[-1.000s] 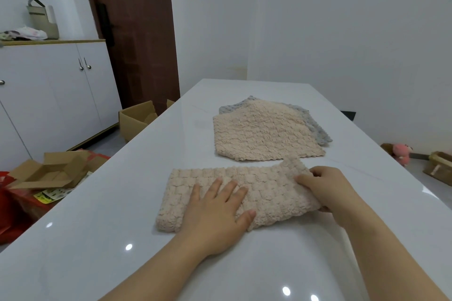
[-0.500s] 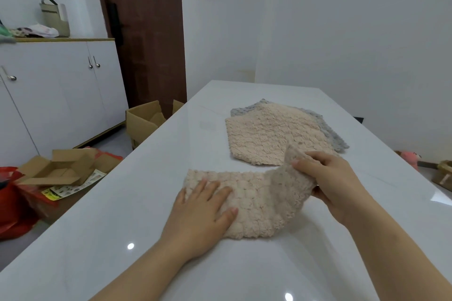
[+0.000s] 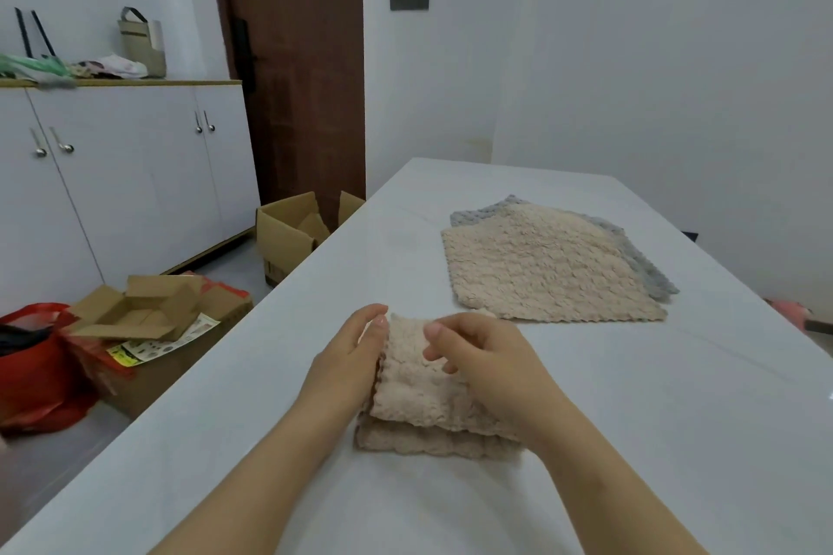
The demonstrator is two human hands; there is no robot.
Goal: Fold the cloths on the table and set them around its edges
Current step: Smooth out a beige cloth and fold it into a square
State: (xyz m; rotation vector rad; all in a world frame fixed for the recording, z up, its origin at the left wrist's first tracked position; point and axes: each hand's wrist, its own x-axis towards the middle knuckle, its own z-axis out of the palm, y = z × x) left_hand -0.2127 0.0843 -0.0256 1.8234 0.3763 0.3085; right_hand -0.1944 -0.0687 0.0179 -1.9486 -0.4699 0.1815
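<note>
folded beige cloth | left hand: fingers together, against its left edge | right hand: fingers curled on its top, pinch unclear

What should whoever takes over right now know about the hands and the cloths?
Left hand: open, fingers straight against the folded beige cloth's left edge.
Right hand: rests on its top layer; a pinch cannot be told.
Done: that cloth is folded small, lying away from the table's edges.
To do: set it at an edge; fold the flat beige cloth and the grey cloth under it.
</note>
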